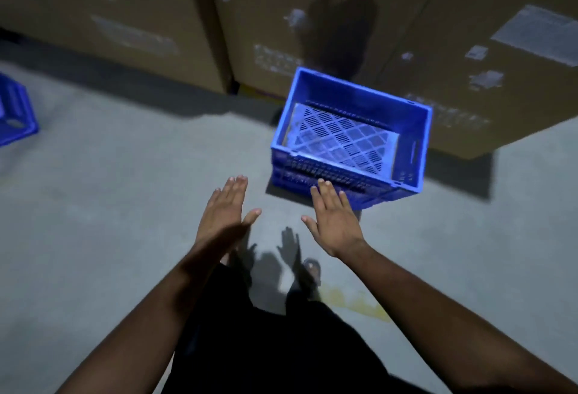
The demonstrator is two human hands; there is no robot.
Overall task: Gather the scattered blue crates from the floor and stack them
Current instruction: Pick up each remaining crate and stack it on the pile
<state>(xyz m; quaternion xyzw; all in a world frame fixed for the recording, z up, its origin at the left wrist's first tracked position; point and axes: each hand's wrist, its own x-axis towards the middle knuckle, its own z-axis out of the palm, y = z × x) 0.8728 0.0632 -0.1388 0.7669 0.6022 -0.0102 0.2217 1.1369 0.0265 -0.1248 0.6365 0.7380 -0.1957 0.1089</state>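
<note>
A blue plastic crate with a slotted bottom stands upright on the grey floor, seemingly on top of another blue crate whose wall shows just below it. My right hand is stretched out flat with straight fingers, its fingertips in front of the crate's near wall; whether they touch it I cannot tell. My left hand is also flat and empty, held to the left of the crate and apart from it. A second blue crate sits at the far left edge, partly cut off.
Tall cardboard boxes with white labels stand along the back, close behind the crate. Grey concrete floor spreads to the left and front. My foot shows below the hands, near a yellow floor mark.
</note>
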